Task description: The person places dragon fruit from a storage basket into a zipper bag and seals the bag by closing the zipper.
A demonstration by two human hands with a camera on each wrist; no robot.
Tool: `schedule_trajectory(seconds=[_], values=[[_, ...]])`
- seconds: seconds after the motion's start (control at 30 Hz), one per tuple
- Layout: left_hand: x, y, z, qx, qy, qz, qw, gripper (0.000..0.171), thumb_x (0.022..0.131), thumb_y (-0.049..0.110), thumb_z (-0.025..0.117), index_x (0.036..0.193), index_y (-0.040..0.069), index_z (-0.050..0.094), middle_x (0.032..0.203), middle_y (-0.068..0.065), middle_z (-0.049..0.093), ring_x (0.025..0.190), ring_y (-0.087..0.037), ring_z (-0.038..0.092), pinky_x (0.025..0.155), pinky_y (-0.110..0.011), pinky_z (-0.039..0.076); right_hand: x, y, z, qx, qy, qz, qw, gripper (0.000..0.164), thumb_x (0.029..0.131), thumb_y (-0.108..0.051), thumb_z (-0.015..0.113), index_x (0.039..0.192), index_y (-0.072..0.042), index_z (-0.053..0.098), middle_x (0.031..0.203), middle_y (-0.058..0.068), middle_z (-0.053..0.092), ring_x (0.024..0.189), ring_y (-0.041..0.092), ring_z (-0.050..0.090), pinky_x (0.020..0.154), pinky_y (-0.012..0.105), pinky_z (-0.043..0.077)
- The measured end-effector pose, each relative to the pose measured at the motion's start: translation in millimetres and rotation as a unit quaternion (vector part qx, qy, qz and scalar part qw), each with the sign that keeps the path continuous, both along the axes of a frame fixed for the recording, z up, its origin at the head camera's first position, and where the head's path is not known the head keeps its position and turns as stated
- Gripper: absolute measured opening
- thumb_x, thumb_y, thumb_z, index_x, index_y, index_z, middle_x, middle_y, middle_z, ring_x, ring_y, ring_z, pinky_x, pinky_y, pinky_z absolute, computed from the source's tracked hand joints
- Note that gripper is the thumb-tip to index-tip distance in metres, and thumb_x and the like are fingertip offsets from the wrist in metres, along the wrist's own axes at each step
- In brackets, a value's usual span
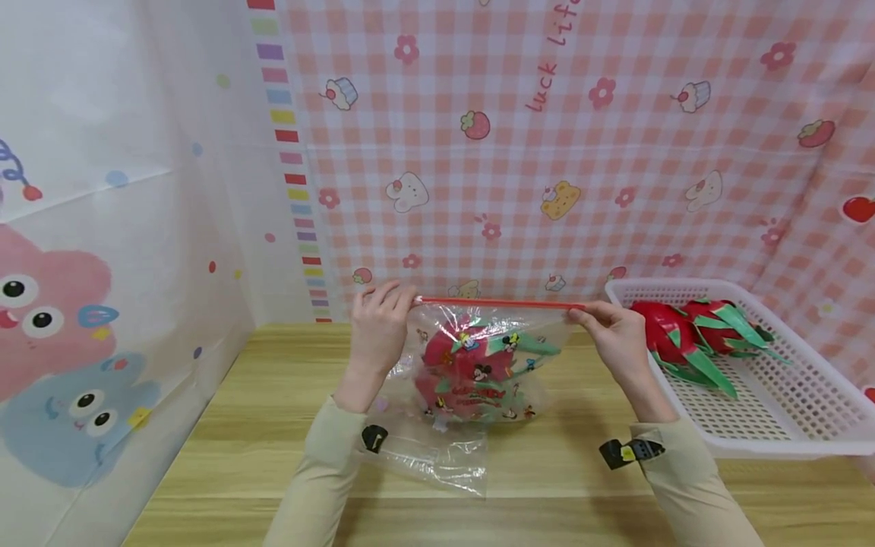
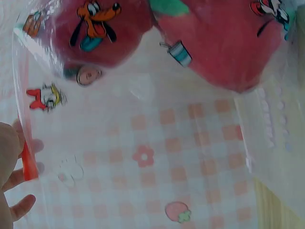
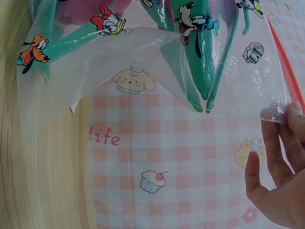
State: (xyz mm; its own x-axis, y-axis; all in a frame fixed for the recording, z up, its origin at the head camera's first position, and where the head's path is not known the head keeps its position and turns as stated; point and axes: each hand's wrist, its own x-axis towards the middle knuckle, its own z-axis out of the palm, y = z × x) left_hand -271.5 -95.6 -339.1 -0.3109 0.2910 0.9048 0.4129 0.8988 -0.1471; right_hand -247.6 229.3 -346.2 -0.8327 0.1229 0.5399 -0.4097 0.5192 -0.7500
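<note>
A clear zip bag [image 1: 529,410] with printed cartoon figures and a red closure strip [image 1: 499,302] stands upright over the table. Inside it are red dragon fruits [image 1: 437,387] with green leaf tips, seen through the film. My left hand [image 1: 379,327] grips the strip's left end, where the fingers partly hide it. At the opposite top corner, my right hand [image 1: 618,334] pinches the bag's edge between thumb and finger. The strip is stretched straight between both hands. In the right wrist view, long green leaves [image 3: 202,62] press against the film.
Another clear plastic bag [image 1: 458,467] lies flat on the wooden table [image 1: 547,486], in front of the filled one. To the right stands a white perforated basket [image 1: 807,425] holding two dragon fruits [image 1: 663,334]. Patterned cloth [image 1: 513,167] hangs behind the table.
</note>
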Motion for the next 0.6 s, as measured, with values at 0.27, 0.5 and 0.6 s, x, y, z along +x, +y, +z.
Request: schedule_trajectory(seconds=[0.27,0.5,0.6], values=[[0.8,1,-13.3,0.087,-0.126,-0.031,0.9877,0.013,0.091,0.017,0.06,0.096,0.005,0.062,0.085,-0.012,0.072,0.077,-0.03,0.068,0.066,-0.042,0.052,0.1,0,-2.8,-0.069,-0.06,0.02,0.996,0.035,0.091,-0.025,0.063,0.106,0.006,0.067,0.074,-0.031,0.061,0.076,-0.009,0.058,0.072,0.01,0.047],[0.7,14,-37.6,0.352,-0.431,-0.244,0.794,0.071,0.095,0.029,0.057,0.144,0.001,0.015,0.142,-0.035,0.036,0.1,-0.04,0.063,0.079,-0.042,0.055,-3.1,6,-21.6,-0.08,-0.172,0.139,0.972,0.054,0.099,-0.032,0.048,0.139,0.001,0.038,0.128,0.009,0.058,0.112,0.016,0.059,0.09,0.032,0.054],[0.7,19,-53.3,0.379,-0.53,-0.262,0.7117,0.088,0.092,0.038,0.06,0.148,0.002,0.003,0.15,-0.035,0.021,0.124,-0.045,0.049,0.098,-0.048,0.048,-2.8,5,-35.7,-0.041,-0.237,0.212,0.947,0.063,0.098,-0.03,0.05,0.149,-0.008,0.021,0.147,0.028,0.032,0.129,0.039,0.044,0.097,0.047,0.049]])
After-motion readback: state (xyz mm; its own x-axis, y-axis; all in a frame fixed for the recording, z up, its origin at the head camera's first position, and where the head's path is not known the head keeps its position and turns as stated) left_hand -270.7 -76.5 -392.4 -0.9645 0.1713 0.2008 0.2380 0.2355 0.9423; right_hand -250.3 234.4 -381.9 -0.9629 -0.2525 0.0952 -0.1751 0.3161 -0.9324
